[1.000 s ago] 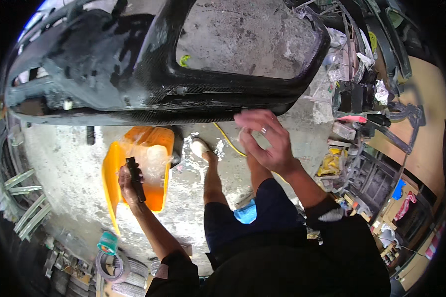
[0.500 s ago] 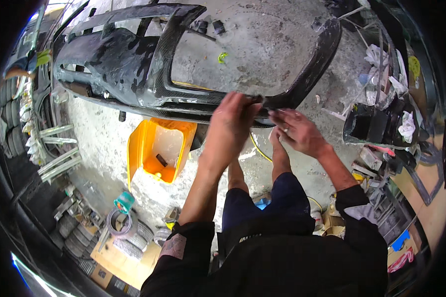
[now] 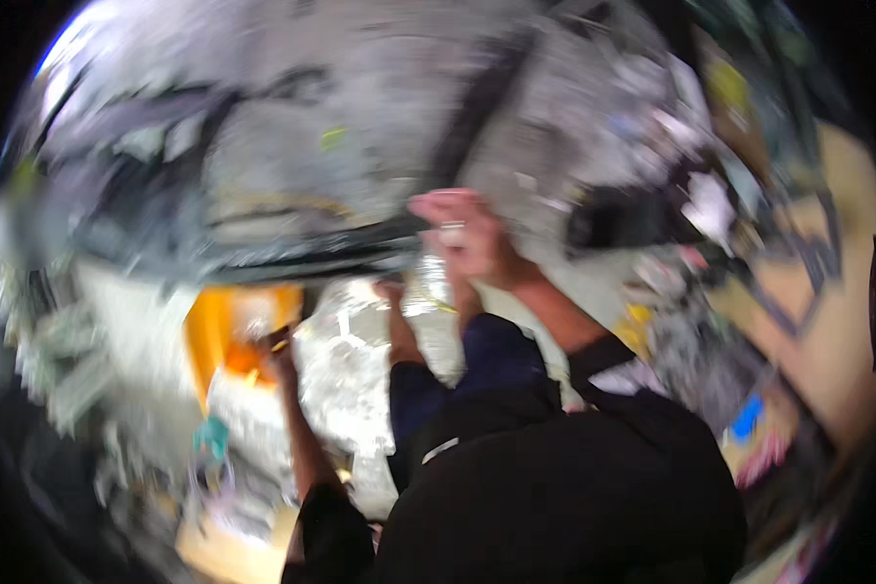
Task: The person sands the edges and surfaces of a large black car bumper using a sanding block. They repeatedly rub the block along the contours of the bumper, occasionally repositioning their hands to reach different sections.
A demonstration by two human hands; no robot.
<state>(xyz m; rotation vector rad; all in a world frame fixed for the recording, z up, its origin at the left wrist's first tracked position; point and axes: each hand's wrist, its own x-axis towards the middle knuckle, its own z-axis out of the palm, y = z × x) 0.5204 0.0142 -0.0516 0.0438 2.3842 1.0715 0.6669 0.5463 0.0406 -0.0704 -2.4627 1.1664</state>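
Note:
A large dark bumper (image 3: pixel 307 255) with a carbon-weave look stretches across the far side, blurred by motion. My right hand (image 3: pixel 472 238), a ring on one finger, is at its right part. Those fingers reach left, stretched out, over or against the bumper's edge; contact cannot be told. Down at the left, my left hand (image 3: pixel 282 358) is by the right side of a yellow bucket (image 3: pixel 201 336). A small dark piece shows at its fingers and seems to be held; the blur hides its kind. Orange shows inside the bucket.
Dark bins (image 3: pixel 618 216) with white crumpled scraps stand at the right. A teal cup (image 3: pixel 210 438) and stacked round parts are at the lower left. Grey bars (image 3: pixel 83 384) lie at the left. A wooden board (image 3: pixel 793 292) with a dark frame is far right.
My left hand has left the bumper and moved down and left to the bucket. My right hand stays near the bumper. The whole view has swung, shifting the scene left.

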